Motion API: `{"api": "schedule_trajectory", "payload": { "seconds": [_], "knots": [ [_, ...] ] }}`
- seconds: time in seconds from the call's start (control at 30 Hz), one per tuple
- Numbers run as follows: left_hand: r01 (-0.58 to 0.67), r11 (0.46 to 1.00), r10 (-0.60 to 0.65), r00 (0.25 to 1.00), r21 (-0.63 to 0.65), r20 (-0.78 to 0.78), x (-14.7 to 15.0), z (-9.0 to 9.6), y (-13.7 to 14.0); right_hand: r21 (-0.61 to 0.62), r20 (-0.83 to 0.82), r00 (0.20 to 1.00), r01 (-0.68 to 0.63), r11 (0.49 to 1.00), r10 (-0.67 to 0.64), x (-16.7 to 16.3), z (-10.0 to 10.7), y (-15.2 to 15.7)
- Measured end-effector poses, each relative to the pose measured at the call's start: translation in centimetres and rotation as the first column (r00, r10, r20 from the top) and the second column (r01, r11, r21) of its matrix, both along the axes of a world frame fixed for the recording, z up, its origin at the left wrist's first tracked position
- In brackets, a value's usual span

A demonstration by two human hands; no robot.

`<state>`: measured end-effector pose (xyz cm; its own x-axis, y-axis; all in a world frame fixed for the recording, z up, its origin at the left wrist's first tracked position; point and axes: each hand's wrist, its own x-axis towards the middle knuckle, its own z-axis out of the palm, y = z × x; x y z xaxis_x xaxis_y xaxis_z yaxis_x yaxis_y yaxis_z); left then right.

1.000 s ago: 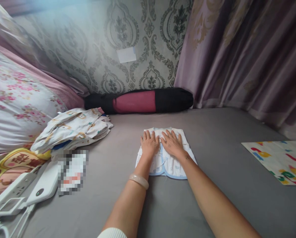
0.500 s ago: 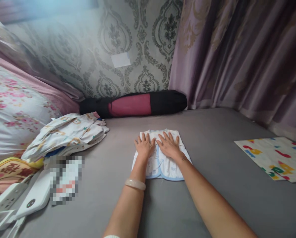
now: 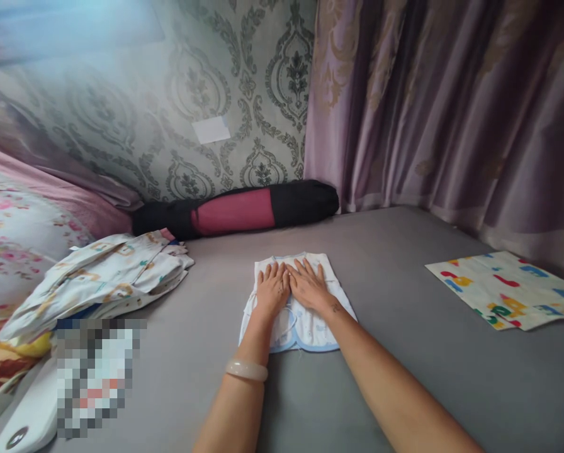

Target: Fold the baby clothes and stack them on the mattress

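A small white baby garment with light-blue trim (image 3: 310, 327) lies flat on the grey bed sheet (image 3: 386, 390), its scalloped lower edge toward me. My left hand (image 3: 273, 289) rests palm down on its upper left part, fingers stretched out. Beside it, my right hand (image 3: 308, 286) presses flat on the upper middle, fingers spread. The two hands touch or nearly touch at the thumbs. Under my palms, part of the cloth is hidden. A thin white tie loops over the front below the hands.
To the left lie a heap of patterned baby clothes (image 3: 121, 270), a white device (image 3: 31, 402) and a blurred-out item (image 3: 105, 371). A folded colourful cloth (image 3: 513, 289) is at right. A black and red long bag (image 3: 235, 211) lies along the wall, near purple curtains (image 3: 381, 113).
My hands have drawn closer together on the garment, the right moving inward beside the left. The camera view has shifted a little to the right.
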<state>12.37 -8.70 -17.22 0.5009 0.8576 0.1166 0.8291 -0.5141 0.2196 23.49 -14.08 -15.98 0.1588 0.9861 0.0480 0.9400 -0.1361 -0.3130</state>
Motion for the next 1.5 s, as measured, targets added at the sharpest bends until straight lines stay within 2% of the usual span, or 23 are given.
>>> {"api": "schedule_trajectory", "payload": {
  "seconds": [0.27, 0.43, 0.6, 0.83, 0.9, 1.0, 1.07, 1.2, 1.5],
  "knots": [
    [0.008, 1.0, -0.007, 1.0, 0.018, -0.019, -0.2, 0.2, 0.0, -0.032, -0.031, 1.0, -0.005, 0.999, 0.004, 0.3, -0.1, 0.4],
    [-0.022, 0.986, 0.016, 0.999, 0.166, 0.038, -0.4, 0.4, -0.1, 0.057, 0.042, 0.992, 0.113, 0.992, -0.115, 0.8, -0.2, 0.4],
    [-0.014, 0.993, 0.019, 0.999, 0.12, -0.038, -0.5, 0.1, -0.1, -0.015, 0.047, 0.989, 0.142, 0.99, -0.141, 1.1, -0.8, 0.5],
    [-0.013, 0.994, 0.016, 0.999, 0.106, -0.029, -0.4, -0.1, 0.1, -0.024, 0.043, 0.989, 0.142, 0.99, -0.141, 1.1, -0.9, 0.6],
    [-0.047, 0.99, 0.048, 0.999, 0.131, -0.006, -0.5, 0.1, 0.2, -0.031, 0.028, 0.989, 0.144, 0.989, -0.143, 1.4, -0.6, 0.7],
    [-0.154, 0.972, 0.15, 0.988, 0.178, 0.036, -0.9, 0.5, 0.4, 0.038, 0.07, 0.974, 0.214, 0.976, -0.216, 2.3, -0.4, 0.6],
    [-0.201, 0.97, 0.2, 0.98, 0.139, 0.022, -1.3, 0.6, 0.6, 0.075, 0.112, 0.953, 0.276, 0.958, -0.283, 3.0, -0.5, 0.5],
    [-0.219, 0.976, 0.219, 0.975, -0.001, -0.042, -1.8, 0.5, 0.9, 0.039, 0.144, 0.938, 0.312, 0.949, -0.315, 3.8, -1.2, 0.3],
    [-0.216, 0.976, 0.215, 0.976, -0.026, -0.046, -2.0, 0.2, 1.1, -0.013, 0.162, 0.938, 0.311, 0.95, -0.305, 4.1, -1.3, 0.5]
  ]
}}
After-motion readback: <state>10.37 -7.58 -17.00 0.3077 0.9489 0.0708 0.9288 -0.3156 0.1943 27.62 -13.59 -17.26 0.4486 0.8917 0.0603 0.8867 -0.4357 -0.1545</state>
